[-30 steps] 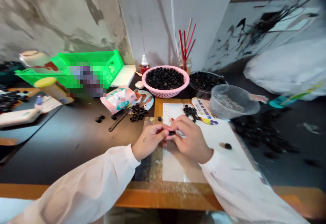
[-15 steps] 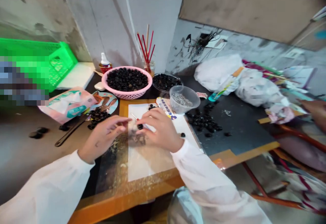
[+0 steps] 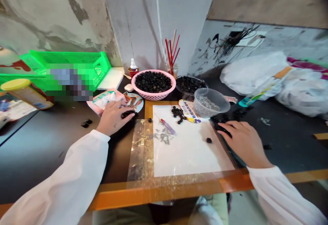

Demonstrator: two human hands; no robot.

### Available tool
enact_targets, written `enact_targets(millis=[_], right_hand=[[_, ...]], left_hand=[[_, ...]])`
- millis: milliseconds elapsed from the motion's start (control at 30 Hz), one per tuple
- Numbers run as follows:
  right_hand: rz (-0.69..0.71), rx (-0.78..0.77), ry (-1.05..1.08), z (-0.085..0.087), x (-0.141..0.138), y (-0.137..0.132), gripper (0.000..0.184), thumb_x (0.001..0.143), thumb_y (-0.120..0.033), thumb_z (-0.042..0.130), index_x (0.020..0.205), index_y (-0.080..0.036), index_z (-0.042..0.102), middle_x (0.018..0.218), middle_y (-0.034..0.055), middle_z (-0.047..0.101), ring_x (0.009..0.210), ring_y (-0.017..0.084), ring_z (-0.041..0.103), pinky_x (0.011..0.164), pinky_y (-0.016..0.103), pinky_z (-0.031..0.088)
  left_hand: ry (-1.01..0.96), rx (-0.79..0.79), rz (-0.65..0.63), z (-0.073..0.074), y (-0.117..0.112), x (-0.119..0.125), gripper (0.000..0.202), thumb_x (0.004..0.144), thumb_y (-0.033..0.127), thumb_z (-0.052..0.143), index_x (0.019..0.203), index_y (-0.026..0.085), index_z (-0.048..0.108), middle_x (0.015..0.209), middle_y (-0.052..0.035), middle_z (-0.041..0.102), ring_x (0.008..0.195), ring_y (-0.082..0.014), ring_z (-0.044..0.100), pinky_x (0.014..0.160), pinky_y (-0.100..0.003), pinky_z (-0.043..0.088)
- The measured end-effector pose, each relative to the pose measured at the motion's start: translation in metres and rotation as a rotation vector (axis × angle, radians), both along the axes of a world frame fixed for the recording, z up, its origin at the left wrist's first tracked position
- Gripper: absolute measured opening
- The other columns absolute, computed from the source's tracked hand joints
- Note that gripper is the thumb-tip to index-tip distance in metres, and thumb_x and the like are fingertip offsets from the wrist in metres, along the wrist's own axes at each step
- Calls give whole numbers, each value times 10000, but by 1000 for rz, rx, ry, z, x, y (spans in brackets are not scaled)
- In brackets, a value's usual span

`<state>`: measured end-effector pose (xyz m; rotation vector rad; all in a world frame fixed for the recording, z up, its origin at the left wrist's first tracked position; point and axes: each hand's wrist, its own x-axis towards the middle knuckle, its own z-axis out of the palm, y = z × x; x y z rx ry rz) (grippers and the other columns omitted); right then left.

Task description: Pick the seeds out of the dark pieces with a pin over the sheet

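My left hand lies with its fingertips on a small heap of black beads beside a round printed card. My right hand reaches past the board's right edge, its fingers over loose black beads on a dark mat. Neither hand visibly grips anything. Between them lies a white paper sheet on a board, bearing a small red-tipped tool and a single bead. A further bead cluster sits at the sheet's far edge.
Beyond the sheet stand a pink basket of black beads, a glass bowl of beads and a clear plastic tub of grey bits. Red sticks stand in a jar. White plastic bags lie right; a green crate stands left.
My hands were together above the sheet, fingertips pinching something small. They have moved apart, left to the heap of beads and right to the beads on the mat.
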<state>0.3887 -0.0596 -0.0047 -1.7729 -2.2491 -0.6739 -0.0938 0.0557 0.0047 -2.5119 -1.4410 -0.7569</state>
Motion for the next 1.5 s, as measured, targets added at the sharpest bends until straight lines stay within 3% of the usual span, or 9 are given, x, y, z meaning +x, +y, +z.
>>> enact_targets(millis=[100,233,333,500,867,1000,1100,1333,1500], right_hand=[[-8,22,18,22,-28,0,325,976,-352,564,1157,-138,728,925,128,718,843,291,587,768,415,433],[265,-109,247,44,-95,15,224,991,-289,565,984,-197,769,915,70,748,832,230,604,812,368,417],[366,-266,279,41,-150,34,174,967,-239,613,950,-214,784,913,51,755,874,221,599,831,359,390],[386,-379,164,23,-202,54,166,955,-303,644,924,-217,783,902,45,754,917,244,549,798,374,321],[333,-381,93,21,-216,49,160,963,-204,612,872,-200,743,886,45,755,914,237,576,858,377,297],[305,-388,99,25,-220,46,172,960,-160,593,878,-187,742,885,65,756,895,232,597,881,379,304],[296,-394,106,26,-221,44,201,977,-155,558,890,-179,737,876,77,748,898,232,607,896,383,308],[345,-336,153,15,-214,43,185,961,-124,543,920,-170,717,929,78,735,924,245,597,871,380,323],[386,-274,221,10,-209,45,128,941,-145,577,927,-180,699,916,59,738,907,246,575,847,374,319]], left_hand=[[76,0,6,-1,0,13,326,922,475,576,1029,243,779,1049,-90,669,1055,-299,596,935,-443,434],[21,-19,-142,-1,-9,31,297,966,406,538,1018,243,781,1062,-84,663,1013,-254,596,912,-401,449],[-15,-36,-241,0,-21,43,270,975,365,539,1023,246,777,1023,-74,679,972,-233,601,894,-386,451],[-26,-37,-192,-6,-28,53,270,967,339,559,1136,221,732,1054,-88,700,999,-246,615,916,-407,455],[46,18,-145,-14,-20,52,283,965,379,563,1107,211,741,1099,-99,712,1054,-279,622,927,-442,461],[54,-43,-220,-17,-14,54,280,958,364,584,1175,244,715,1141,-83,725,1068,-274,626,932,-438,449],[43,-101,-281,-17,-12,58,228,968,298,563,1102,245,740,1052,-66,759,1000,-263,650,897,-432,448],[-570,-390,-188,1,-31,68,344,973,419,519,1166,202,704,1024,-70,724,870,-208,641,807,-344,499],[-957,-662,-210,-5,-45,76,419,964,510,498,1211,205,646,857,-40,620,814,-187,581,749,-315,489]])
